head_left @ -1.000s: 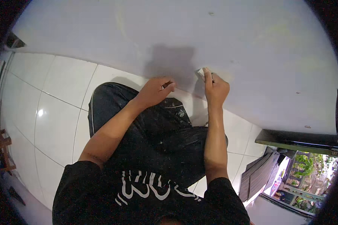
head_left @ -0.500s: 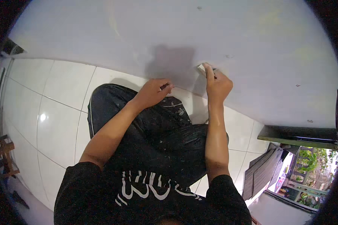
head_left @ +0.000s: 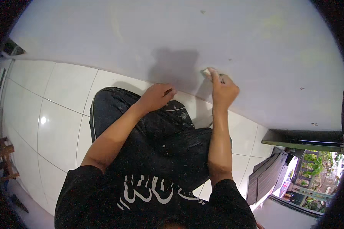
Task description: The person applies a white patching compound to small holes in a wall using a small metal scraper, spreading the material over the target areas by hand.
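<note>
My right hand (head_left: 225, 91) pinches a small, pale, flat piece (head_left: 206, 72) against the lilac-white wall (head_left: 248, 34). The thumb lies along the piece, and its kind is too blurred to tell. Curled fingers close up my left hand (head_left: 158, 96), held in front of the wall's foot above my dark trousers (head_left: 122, 103). Whether anything sits inside those fingers is hidden. A soft shadow falls on the wall between the two hands. Several small marks, such as a pitted spot (head_left: 203, 12), dot the wall surface.
White floor tiles (head_left: 61, 114) run up to the wall's base, under my folded legs. A dark ledge with a green edge (head_left: 302, 143) stands at the right, near grey slatted panels (head_left: 265, 173) and an opening onto plants (head_left: 313, 164). Brown wooden furniture (head_left: 5, 158) stands far left.
My right hand has shifted slightly down and to the right along the wall with the pale piece. My left hand has dropped slightly.
</note>
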Available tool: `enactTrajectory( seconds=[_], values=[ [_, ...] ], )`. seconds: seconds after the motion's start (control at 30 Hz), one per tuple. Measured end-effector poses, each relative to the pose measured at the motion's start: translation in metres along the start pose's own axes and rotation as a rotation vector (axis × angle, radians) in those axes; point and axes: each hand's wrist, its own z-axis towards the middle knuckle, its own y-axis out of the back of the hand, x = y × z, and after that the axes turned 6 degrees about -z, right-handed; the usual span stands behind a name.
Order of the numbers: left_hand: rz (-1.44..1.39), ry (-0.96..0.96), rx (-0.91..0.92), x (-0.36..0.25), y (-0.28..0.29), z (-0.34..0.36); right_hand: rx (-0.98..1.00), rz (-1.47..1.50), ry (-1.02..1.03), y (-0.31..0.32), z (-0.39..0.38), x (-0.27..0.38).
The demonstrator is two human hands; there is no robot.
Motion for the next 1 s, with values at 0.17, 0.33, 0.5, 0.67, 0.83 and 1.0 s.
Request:
enactTrajectory(
  seconds=[0.17, 0.33, 0.5, 0.67, 0.83, 1.0],
  values=[
    [0.121, -0.024, 0.018, 0.000, -0.003, 0.001, 0.075, -0.039, -0.077, -0.001, -0.004, -0.013],
    [0.068, 0.017, 0.019, -0.006, 0.002, 0.001, 0.117, 0.031, -0.162, 0.006, 0.002, -0.010],
    [0.072, 0.046, 0.027, -0.004, 0.001, 0.003, 0.045, -0.008, -0.097, 0.017, 0.007, -0.006],
    [0.223, -0.014, 0.054, 0.010, 0.000, 0.007, 0.098, -0.061, -0.100, 0.016, 0.010, -0.016],
    [0.127, 0.051, 0.086, 0.021, -0.009, 0.007, 0.037, 0.016, -0.120, 0.019, 0.015, -0.031],
    [0.156, 0.110, 0.136, 0.004, -0.011, 0.004, 0.146, 0.107, -0.244, 0.036, 0.011, -0.024]
  ],
)
